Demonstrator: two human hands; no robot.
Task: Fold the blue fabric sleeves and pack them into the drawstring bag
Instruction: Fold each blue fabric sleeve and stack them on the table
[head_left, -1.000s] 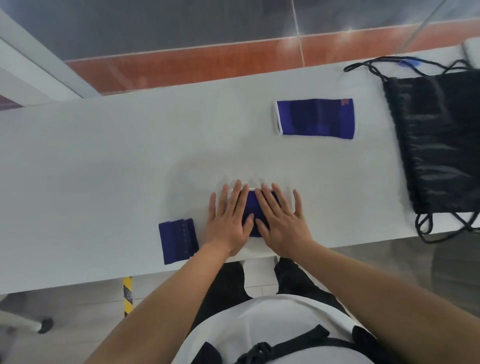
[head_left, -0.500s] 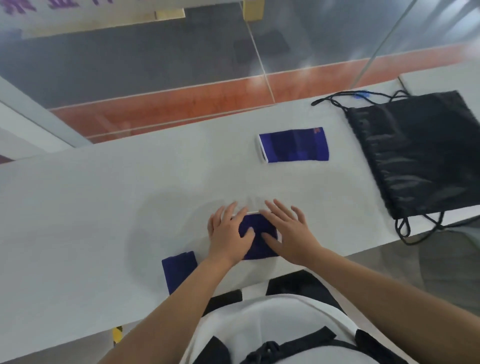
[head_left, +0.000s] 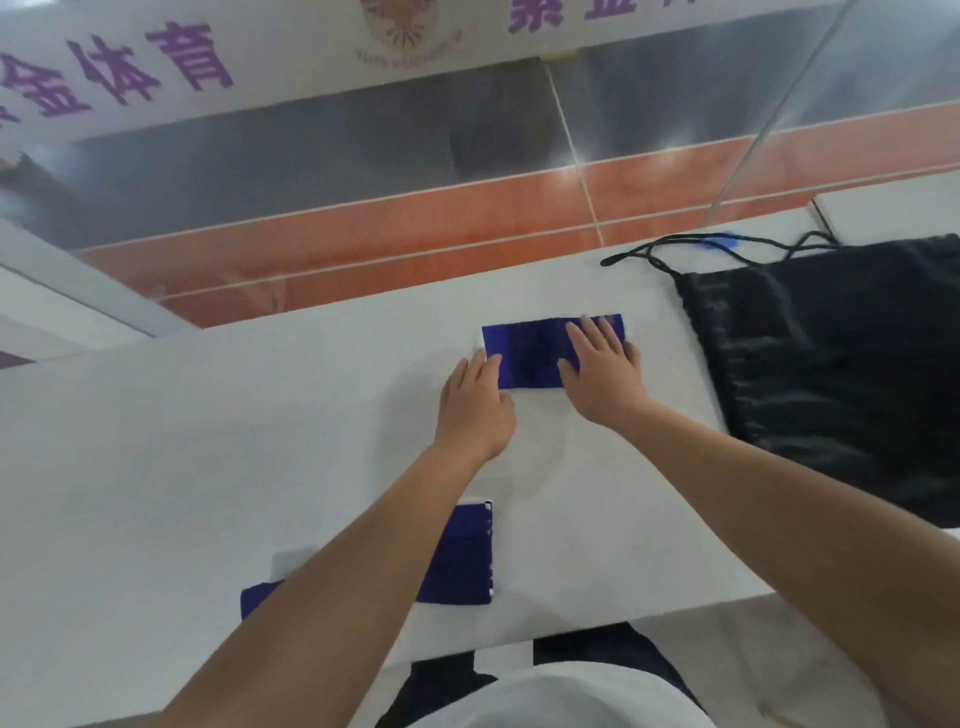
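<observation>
An unfolded blue sleeve (head_left: 530, 353) lies flat at the far side of the white table (head_left: 208, 441). My left hand (head_left: 475, 405) rests at its left end, fingertips on the white cuff edge. My right hand (head_left: 602, 371) lies flat on its right half, fingers spread. A folded blue sleeve (head_left: 462, 558) sits near the front edge, partly under my left forearm. Another folded blue sleeve (head_left: 257, 600) shows to its left, mostly hidden by the arm. The black drawstring bag (head_left: 841, 364) lies flat at the right.
The bag's black cords (head_left: 675, 247) loop along the table's far edge. Beyond the table are a glass wall and an orange floor strip. The table's front edge is close to my body.
Both hands left the folded sleeve near the front edge and reached forward onto the unfolded sleeve at the far side. The camera tilted up.
</observation>
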